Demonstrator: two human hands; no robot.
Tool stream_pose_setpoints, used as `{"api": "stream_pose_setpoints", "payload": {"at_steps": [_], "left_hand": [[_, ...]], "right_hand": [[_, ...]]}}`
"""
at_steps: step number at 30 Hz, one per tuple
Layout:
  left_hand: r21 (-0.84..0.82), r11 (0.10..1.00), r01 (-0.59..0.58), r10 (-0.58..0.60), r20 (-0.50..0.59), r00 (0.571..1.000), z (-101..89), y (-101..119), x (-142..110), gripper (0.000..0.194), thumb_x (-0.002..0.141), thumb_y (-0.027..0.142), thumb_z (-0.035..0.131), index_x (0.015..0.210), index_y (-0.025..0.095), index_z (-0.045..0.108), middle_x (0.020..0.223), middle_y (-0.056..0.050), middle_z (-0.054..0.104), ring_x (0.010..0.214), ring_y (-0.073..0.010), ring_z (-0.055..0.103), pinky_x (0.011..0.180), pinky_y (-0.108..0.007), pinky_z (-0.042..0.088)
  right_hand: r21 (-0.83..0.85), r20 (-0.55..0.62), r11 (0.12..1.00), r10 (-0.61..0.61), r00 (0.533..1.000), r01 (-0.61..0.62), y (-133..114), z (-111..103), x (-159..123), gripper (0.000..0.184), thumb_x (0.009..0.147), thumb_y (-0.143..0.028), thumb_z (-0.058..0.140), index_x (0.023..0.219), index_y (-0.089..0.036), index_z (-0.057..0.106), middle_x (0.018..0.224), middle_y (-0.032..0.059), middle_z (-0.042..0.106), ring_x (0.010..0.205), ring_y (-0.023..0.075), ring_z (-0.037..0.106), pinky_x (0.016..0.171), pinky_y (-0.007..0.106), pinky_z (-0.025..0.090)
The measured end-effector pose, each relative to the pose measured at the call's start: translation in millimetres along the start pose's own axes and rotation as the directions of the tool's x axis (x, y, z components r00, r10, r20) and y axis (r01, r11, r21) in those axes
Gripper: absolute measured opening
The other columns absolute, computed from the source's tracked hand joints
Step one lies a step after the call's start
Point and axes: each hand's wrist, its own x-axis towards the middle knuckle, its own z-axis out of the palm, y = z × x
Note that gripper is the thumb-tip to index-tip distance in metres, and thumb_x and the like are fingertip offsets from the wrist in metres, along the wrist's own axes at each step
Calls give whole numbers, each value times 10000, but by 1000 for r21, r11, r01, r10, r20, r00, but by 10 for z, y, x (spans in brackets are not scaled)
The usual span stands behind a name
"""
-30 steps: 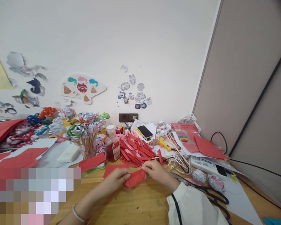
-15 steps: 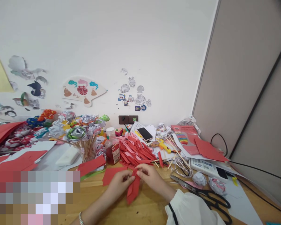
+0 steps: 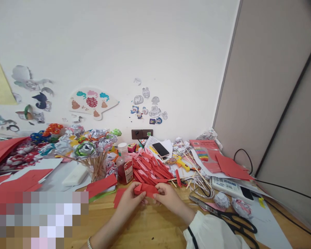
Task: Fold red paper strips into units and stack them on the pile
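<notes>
A folded piece of red paper [image 3: 148, 190] is stretched sideways between my two hands, just above the wooden table. My left hand [image 3: 134, 196] pinches its left end, with the thumb on the near side. At the right end, my right hand [image 3: 165, 194] grips it between thumb and fingers. Under and beside my left hand lies a flat red paper sheet [image 3: 118, 196]. Right behind my hands is a heap of folded red and pink paper strips [image 3: 151, 166]. A jar with a red label [image 3: 124, 167] stands left of that heap.
Scissors [image 3: 223, 214] lie to the right, near crumpled paper balls [image 3: 242, 206]. Behind are a phone [image 3: 160, 149], a yellow glue gun [image 3: 183, 163] and thin sticks. Paper flowers [image 3: 85, 148] on sticks stand at the left, by a white box [image 3: 75, 173].
The red paper hung down toward me before and now lies crosswise between my hands. My hands have moved slightly apart, each holding one end.
</notes>
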Motion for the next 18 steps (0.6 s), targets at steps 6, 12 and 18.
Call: {"api": "stream_pose_setpoints", "payload": {"at_steps": [6, 12, 18], "left_hand": [[-9, 1000, -29, 30, 66, 997, -80, -53, 43, 319, 634, 443, 567, 767, 161, 499, 535, 42, 570, 405, -134, 562, 398, -231, 432], [-132, 990, 47, -28, 146, 989, -132, -110, 90, 423, 614, 420, 607, 917, 151, 485, 515, 20, 610, 387, -144, 572, 399, -231, 426], [-218, 974, 53, -28, 117, 993, -136, -43, 70, 393, 611, 384, 629, 900, 138, 525, 507, -6, 631, 375, -130, 565, 393, -215, 413]], "right_hand": [[-6, 79, 1000, 23, 997, -22, 64, -113, 28, 216, 745, -334, 495, 670, -133, 507, 516, -23, 526, 450, 82, 475, 454, 187, 355], [136, 48, 990, -29, 998, 23, -6, -137, 36, 287, 744, -383, 510, 853, -125, 574, 574, -2, 573, 495, 103, 527, 494, 213, 395], [283, -29, 958, -42, 999, 49, -33, -102, 45, 371, 707, -370, 557, 980, -118, 553, 559, 9, 593, 486, 118, 550, 490, 235, 419]]}}
